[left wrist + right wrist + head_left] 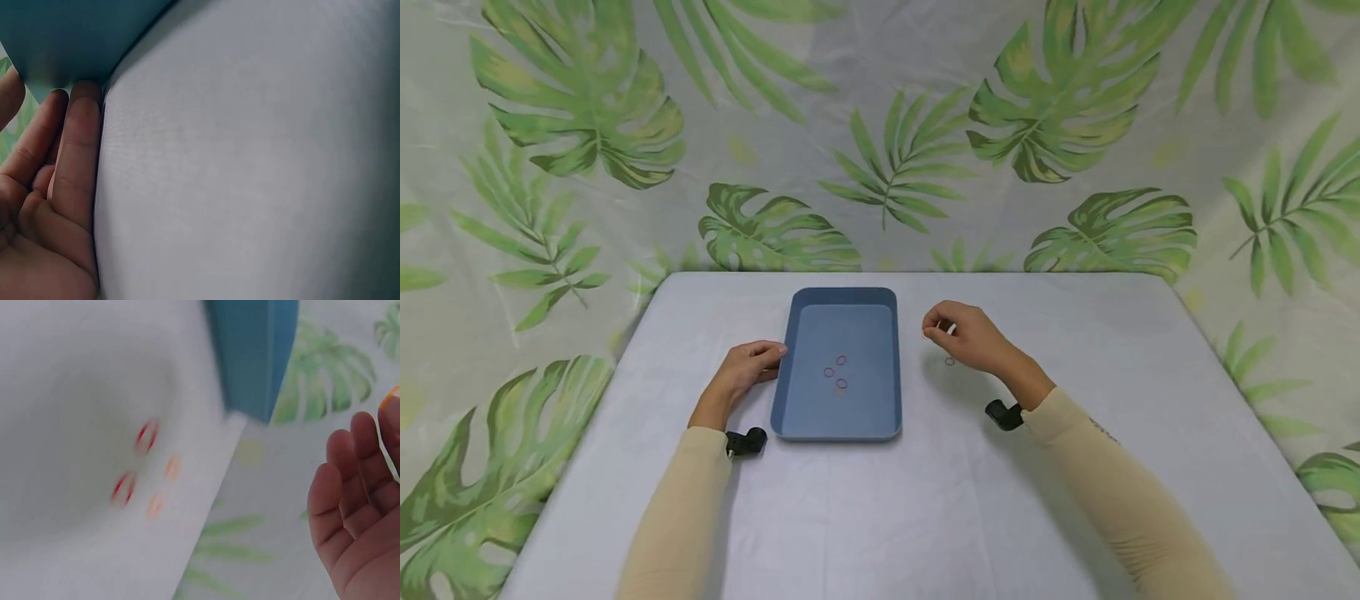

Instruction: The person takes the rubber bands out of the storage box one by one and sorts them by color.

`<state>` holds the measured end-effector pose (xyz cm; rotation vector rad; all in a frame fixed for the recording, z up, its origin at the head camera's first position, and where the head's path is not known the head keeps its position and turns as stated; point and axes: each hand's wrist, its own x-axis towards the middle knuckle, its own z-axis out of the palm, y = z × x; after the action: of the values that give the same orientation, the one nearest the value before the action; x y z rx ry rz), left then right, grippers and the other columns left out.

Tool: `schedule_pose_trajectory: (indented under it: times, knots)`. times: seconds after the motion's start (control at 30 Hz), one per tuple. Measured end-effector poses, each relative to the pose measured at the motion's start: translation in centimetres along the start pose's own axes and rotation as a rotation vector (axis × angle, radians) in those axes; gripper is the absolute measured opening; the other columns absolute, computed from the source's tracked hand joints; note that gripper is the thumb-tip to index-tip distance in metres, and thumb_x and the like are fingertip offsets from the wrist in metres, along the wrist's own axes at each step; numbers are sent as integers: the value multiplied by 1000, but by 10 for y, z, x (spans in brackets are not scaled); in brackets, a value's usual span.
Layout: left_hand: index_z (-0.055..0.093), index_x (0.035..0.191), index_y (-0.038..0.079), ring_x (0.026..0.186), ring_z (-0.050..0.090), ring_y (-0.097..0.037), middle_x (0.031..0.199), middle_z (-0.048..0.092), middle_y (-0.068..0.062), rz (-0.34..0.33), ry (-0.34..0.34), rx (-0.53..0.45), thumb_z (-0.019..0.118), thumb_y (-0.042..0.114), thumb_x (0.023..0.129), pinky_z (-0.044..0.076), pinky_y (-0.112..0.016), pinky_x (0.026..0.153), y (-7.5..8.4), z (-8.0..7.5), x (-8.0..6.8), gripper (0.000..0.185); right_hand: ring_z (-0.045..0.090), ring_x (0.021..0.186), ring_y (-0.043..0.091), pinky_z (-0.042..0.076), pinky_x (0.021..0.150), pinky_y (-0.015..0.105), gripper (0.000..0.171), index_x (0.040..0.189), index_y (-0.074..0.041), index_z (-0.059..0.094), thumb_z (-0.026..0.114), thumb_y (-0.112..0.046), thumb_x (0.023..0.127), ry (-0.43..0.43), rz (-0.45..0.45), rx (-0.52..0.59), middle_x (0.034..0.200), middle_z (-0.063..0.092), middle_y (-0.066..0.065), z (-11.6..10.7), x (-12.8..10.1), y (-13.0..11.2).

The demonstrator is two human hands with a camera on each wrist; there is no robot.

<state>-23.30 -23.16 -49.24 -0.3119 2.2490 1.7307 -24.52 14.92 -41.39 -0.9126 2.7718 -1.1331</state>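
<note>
My left hand (747, 367) rests at the left side of a blue tray (842, 421). In the left wrist view its nearly straight fingers (78, 150) touch the tray's outer wall. To the right of the tray, my right hand (968, 335) is raised above the table. Its fingertips pinch a thin orange rubber band (389, 395), which is partly cut off by the right wrist view's edge. Several small bands lie in the tray, among them a red one (841, 360). Beneath the right hand are more loose bands, red (147, 437) and orange (173, 465).
A white cloth (880, 517) covers the table. Behind it hangs a curtain (917, 242) with green leaf prints, close to the table's back edge. Black wrist cameras (747, 442) sit below both hands.
</note>
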Motion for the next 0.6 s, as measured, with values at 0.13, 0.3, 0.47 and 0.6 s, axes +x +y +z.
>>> schedule_pose_trajectory:
  times: [0.13,0.3,0.47,0.6]
  knots:
    - [59,134,1,103,61,-5,135,59,-14,-15,-3,12,63,33,98,56,-23,94,-5,1,3,48,64,89,21,51,70,32,6,98,-9,67,62,-13,98,18,52,-60,101,67,8,-15,-14,23]
    - [57,136,0,107,60,-7,137,57,-17,-13,-18,5,62,32,99,56,-25,97,-8,2,-1,49,62,88,24,49,70,32,7,98,-8,68,63,-12,97,28,142,-107,102,68,11,-25,-29,48]
    - [58,135,1,105,60,-4,137,58,-16,-17,-3,4,62,31,99,56,-23,94,-5,0,-1,48,60,85,23,48,70,31,10,97,-6,69,63,-13,97,13,241,-135,101,69,13,-28,-38,72]
    - [58,135,0,104,61,-4,136,58,-17,-9,-14,1,63,31,98,56,-23,94,-3,1,1,49,58,79,21,47,66,28,11,94,-5,70,63,-13,96,10,305,-147,98,68,14,-28,-45,86]
